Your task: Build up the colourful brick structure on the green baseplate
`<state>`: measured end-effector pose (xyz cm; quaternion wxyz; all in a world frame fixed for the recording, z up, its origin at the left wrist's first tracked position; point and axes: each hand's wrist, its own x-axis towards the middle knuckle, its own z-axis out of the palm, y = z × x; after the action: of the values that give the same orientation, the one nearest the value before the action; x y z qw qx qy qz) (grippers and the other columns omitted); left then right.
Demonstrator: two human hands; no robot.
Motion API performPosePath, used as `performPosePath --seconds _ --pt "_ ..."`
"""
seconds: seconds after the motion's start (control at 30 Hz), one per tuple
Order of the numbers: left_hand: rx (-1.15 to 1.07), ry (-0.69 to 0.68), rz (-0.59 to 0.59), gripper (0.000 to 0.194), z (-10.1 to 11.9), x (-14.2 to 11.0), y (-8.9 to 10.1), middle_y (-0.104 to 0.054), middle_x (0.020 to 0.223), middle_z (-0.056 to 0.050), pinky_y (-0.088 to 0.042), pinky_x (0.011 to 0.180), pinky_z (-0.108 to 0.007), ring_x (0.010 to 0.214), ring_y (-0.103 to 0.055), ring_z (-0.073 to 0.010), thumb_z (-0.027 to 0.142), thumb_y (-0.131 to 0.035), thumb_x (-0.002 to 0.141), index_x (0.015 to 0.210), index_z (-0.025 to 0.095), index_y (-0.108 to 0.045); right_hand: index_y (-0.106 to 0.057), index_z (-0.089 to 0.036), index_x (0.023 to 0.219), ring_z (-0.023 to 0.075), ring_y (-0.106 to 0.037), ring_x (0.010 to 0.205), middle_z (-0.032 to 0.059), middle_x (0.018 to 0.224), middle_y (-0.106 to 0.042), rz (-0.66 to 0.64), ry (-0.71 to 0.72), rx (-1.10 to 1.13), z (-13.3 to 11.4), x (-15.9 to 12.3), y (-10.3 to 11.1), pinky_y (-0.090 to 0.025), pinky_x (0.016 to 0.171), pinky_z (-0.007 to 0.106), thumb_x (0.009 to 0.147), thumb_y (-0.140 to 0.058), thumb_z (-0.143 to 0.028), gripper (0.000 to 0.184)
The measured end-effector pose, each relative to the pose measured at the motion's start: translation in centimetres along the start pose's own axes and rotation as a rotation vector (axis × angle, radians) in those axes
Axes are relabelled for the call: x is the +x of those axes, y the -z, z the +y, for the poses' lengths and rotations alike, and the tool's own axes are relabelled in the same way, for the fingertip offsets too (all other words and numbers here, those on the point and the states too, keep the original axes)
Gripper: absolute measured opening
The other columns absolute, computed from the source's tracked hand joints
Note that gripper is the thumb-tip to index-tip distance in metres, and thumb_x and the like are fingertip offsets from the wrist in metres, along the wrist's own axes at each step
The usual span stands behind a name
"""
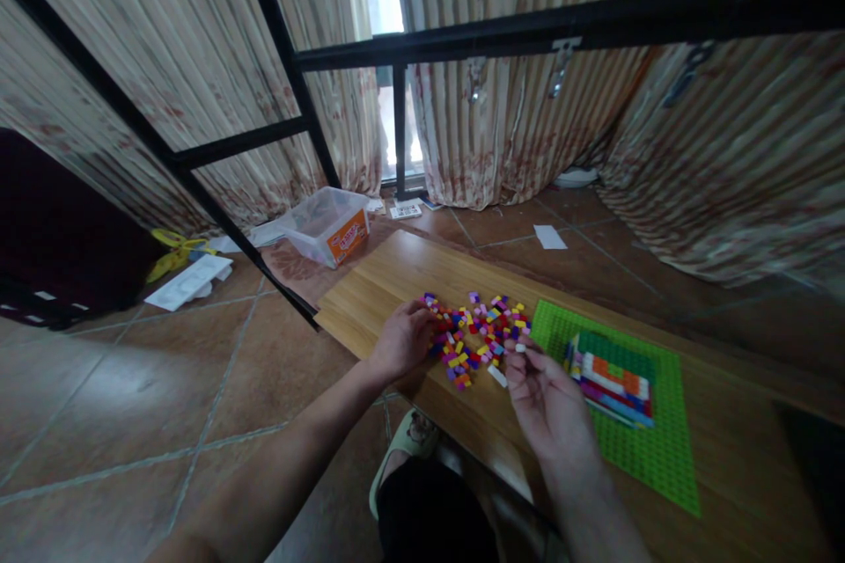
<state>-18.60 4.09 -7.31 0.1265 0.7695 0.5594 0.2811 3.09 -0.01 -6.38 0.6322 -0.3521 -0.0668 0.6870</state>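
Loose toy building bricks (455, 359) in many colours lie spread over the wooden bench. At the left side of this pile is my left hand (402, 341), palm down with its fingers curled in among the bricks. Its fingertips are partly hidden, and what they pinch does not show. My right hand (547, 396) is turned palm up at the pile's right side, a small white brick (521, 348) between its thumb and fingers. A longer white brick (497, 376) lies just left of it. Further right, a layered multicoloured brick build (613, 378) sits on a green baseplate (677, 457).
The wooden bench (396, 268) runs from left to lower right. Beyond its left end, a clear plastic box (310, 229) with an orange label stands on the floor. Black metal bars (343, 55) cross in front of striped curtains (528, 123). A dark object (811, 457) lies at the bench's right.
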Motion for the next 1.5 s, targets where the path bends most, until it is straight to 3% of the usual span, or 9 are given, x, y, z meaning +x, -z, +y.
performPosePath --seconds 0.13,0.3,0.47,0.67,0.93,1.27,1.5 --pt "0.109 0.023 -0.017 0.017 1.0 0.7 0.0 -0.064 0.111 -0.008 -0.049 0.094 -0.033 0.103 -0.06 -0.0192 0.026 -0.056 0.09 0.097 0.019 -0.07 -0.07 -0.016 0.084 0.0058 -0.061 0.062 0.0006 0.079 -0.071 -0.009 -0.026 0.022 -0.1 -0.2 -0.2 -0.055 0.057 0.013 0.065 -0.074 -0.012 0.02" --pt "0.269 0.048 -0.06 0.025 2.6 1.6 -0.4 -0.063 0.115 -0.01 -0.047 0.097 -0.037 0.108 -0.058 -0.0238 0.038 -0.064 0.084 0.098 0.018 -0.07 -0.07 -0.016 0.081 0.0049 -0.06 0.062 0.0012 0.08 -0.07 0.01 -0.033 0.02 -0.3 -0.4 -0.5 -0.054 0.058 0.011 0.066 -0.073 -0.013 0.015" --pt "0.32 0.131 -0.079 0.019 3.5 2.5 -0.9 -0.066 0.105 -0.01 -0.047 0.094 -0.035 0.1 -0.06 -0.023 0.031 -0.058 0.085 0.09 0.016 -0.07 -0.07 -0.015 0.078 0.0042 -0.058 0.059 0.0009 0.078 -0.07 0.033 -0.057 0.013 -0.5 -0.5 -0.6 -0.053 0.056 0.01 0.065 -0.073 -0.012 0.014" --pt "0.218 0.239 -0.063 0.017 3.5 3.4 -1.8 -0.068 0.099 -0.006 -0.047 0.091 -0.028 0.097 -0.061 -0.0192 0.022 -0.06 0.081 0.091 0.02 -0.073 -0.071 -0.014 0.079 0.0044 -0.06 0.06 0.001 0.076 -0.071 0.028 -0.063 0.003 -0.5 -0.5 -0.6 -0.053 0.055 0.01 0.062 -0.077 -0.013 0.018" --pt "0.306 0.212 0.06 0.018 4.2 3.0 -2.2 -0.067 0.103 -0.008 -0.045 0.09 -0.032 0.096 -0.059 -0.0213 0.026 -0.057 0.082 0.088 0.018 -0.073 -0.072 -0.015 0.076 0.005 -0.061 0.06 0.0009 0.076 -0.073 0.062 -0.061 -0.012 -0.4 -0.6 -0.9 -0.053 0.054 0.011 0.06 -0.078 -0.013 0.018" --pt "0.337 0.345 -0.126 0.019 5.1 4.7 -2.0 -0.07 0.099 -0.012 -0.047 0.09 -0.032 0.099 -0.061 -0.0236 0.028 -0.06 0.08 0.084 0.015 -0.074 -0.072 -0.015 0.077 0.005 -0.061 0.06 0.0002 0.074 -0.073 0.061 -0.048 -0.022 -0.6 -0.8 -0.8 -0.054 0.056 0.012 0.06 -0.078 -0.013 0.018" --pt "0.29 0.389 -0.208 0.019 5.1 5.8 -1.8 -0.073 0.094 -0.011 -0.047 0.088 -0.03 0.1 -0.063 -0.0226 0.019 -0.058 0.078 0.084 0.017 -0.076 -0.072 -0.015 0.077 0.0052 -0.061 0.06 0.0007 0.074 -0.072 0.051 -0.036 -0.02 -0.7 -0.8 -0.8 -0.053 0.055 0.011 0.061 -0.077 -0.013 0.017"
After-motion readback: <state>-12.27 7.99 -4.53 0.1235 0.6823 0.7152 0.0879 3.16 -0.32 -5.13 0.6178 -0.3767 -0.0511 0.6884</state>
